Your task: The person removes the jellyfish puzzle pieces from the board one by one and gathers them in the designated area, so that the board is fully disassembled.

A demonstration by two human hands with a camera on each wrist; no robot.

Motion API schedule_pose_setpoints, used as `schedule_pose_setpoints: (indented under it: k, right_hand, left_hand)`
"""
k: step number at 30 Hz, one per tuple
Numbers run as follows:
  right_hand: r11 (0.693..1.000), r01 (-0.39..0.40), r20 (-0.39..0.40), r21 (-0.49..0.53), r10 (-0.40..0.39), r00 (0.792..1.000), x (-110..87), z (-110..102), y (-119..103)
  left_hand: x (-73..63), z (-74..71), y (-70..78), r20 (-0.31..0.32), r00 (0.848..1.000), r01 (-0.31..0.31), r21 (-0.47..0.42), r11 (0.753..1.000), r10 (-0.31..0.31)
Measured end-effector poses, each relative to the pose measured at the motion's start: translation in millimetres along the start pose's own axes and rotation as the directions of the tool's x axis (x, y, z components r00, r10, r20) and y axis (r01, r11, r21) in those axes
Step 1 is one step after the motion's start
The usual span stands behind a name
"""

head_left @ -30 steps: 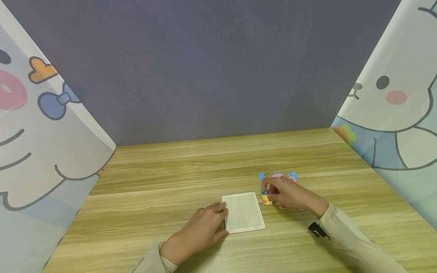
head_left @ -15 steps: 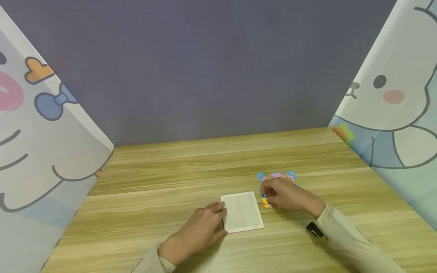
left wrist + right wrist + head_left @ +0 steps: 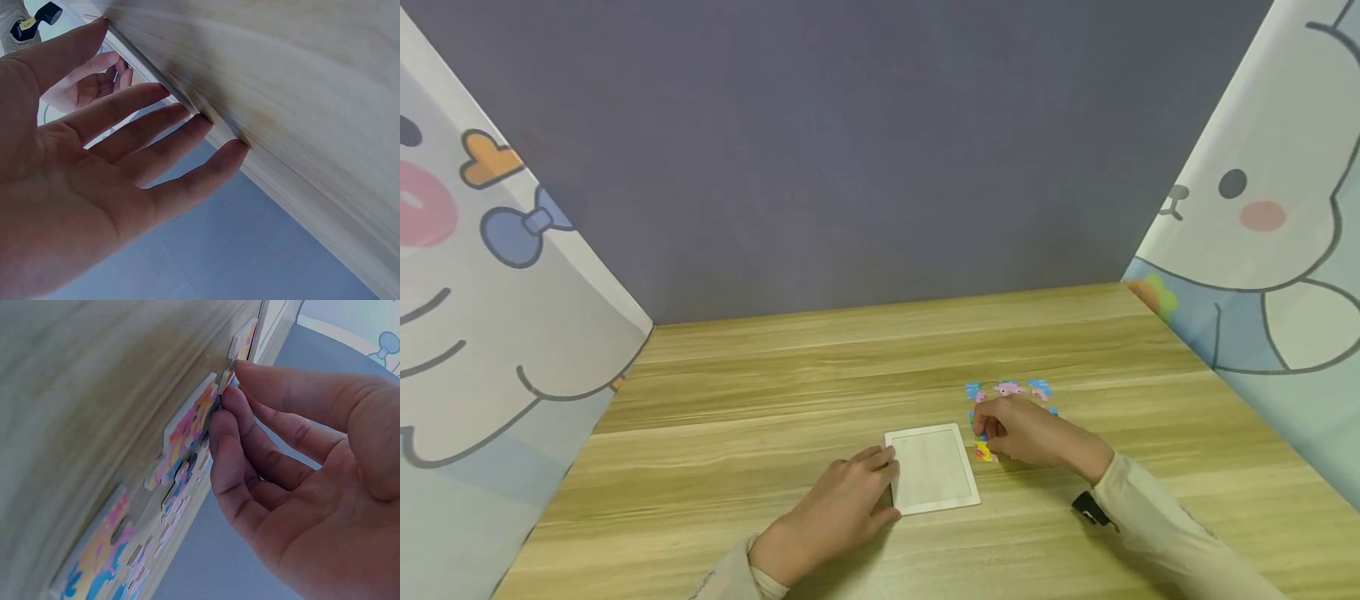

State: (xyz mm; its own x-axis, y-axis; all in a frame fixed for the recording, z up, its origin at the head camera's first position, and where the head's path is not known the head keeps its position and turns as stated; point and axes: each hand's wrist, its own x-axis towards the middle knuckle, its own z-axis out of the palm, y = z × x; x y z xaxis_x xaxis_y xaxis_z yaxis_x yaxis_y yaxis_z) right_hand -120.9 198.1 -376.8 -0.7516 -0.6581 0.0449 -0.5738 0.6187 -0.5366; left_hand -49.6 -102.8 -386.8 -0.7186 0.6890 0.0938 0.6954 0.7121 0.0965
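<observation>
A pale square puzzle tray (image 3: 932,430) with a raised rim lies on the table. My left hand (image 3: 838,504) rests at its left side, fingers loosely extended and fingertips along the edge, as the left wrist view also shows (image 3: 94,169). To the right of the tray, my right hand (image 3: 1037,432) pinches a small jigsaw piece (image 3: 227,379) between thumb and fingers, low over the table. Below its fingertips lies a yellow and pink jigsaw piece (image 3: 986,452). Other colourful jigsaw pieces (image 3: 1009,387) lie under and behind this hand, partly hidden by it.
A wood-grain table (image 3: 760,367) runs back to a grey panel (image 3: 880,158). Side panels with cartoon animals stand left (image 3: 550,333) and right (image 3: 1262,333). A black device (image 3: 1091,507) is at the right sleeve.
The yellow and pink piece has shifted slightly toward me, away from the pieces behind it. My right hand has moved slightly toward me too. My left hand stays at the tray.
</observation>
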Motion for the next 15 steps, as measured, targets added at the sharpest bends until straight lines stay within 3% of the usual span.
schedule_pose_setpoints:
  k: [8,15]
  right_hand:
    - [0.999,-0.051,-0.057,0.021,0.052,0.997,-2.2,-16.0,-1.0]
    - [1.000,-0.003,-0.171,0.001,0.003,0.985,-12.7,-20.5,-3.8]
  left_hand:
    - [1.8,-1.7,2.3,0.030,0.999,0.013,0.031,0.999,-0.014]
    - [-6.1,-0.2,0.3,0.028,1.000,-0.002,0.063,0.998,0.000]
